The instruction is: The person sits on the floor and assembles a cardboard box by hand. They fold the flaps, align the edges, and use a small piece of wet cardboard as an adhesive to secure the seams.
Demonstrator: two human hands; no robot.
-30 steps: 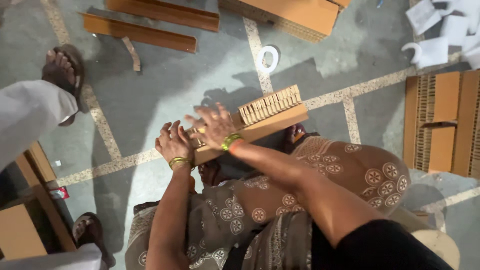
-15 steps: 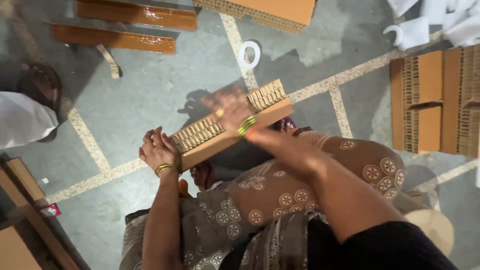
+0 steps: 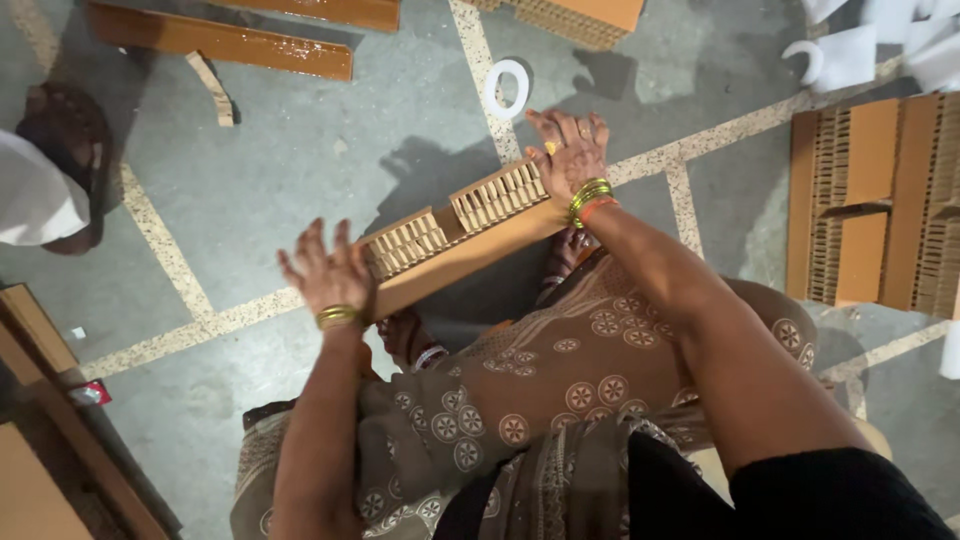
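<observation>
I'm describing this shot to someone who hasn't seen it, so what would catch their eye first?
First, the long honeycomb cardboard block at centre, pressed between the left hand at its near end and the right hand at its far end, both flat and open. Next, the gold bangles on the right wrist, then the white tape ring on the grey floor just beyond.

A cardboard block (image 3: pixel 460 235) lies slantwise above the lap, between the left hand (image 3: pixel 325 270) at its lower-left end and the right hand (image 3: pixel 565 150) at its upper-right end. Beyond it a ring (image 3: pixel 506 88) lies on the floor (image 3: pixel 300 170); planks (image 3: pixel 220 42) lie far left, cardboard stacks (image 3: pixel 870 210) to the right.
</observation>
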